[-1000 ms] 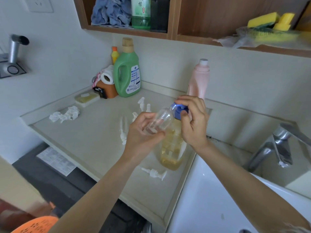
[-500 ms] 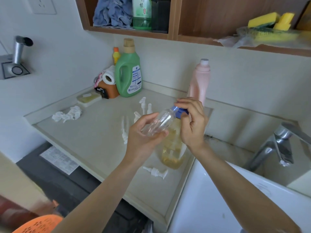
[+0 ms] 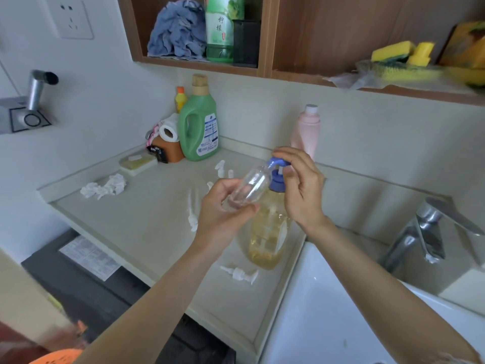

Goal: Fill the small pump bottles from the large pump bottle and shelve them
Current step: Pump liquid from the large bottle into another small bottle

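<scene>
A loose white pump head (image 3: 240,274) lay on the counter (image 3: 147,222) near the front edge, with more white pump parts (image 3: 193,208) strewn behind the hands. At the back stood a green detergent jug (image 3: 198,127) and a pink bottle (image 3: 305,130); crumpled tissue (image 3: 103,186) lay to the left, and a steel tap (image 3: 430,227) stood over the sink (image 3: 322,311) on the right. The large pump bottle (image 3: 269,229) stood upright at the counter's sink-side edge, partly filled with amber liquid — its blue pump (image 3: 277,172) on top. The left hand (image 3: 223,214) gripped a small clear bottle (image 3: 249,187), tilted with its mouth at the spout and seemingly empty. The right hand (image 3: 299,187) had its fingers curled over the pump — whether pressing, I could not tell.
</scene>
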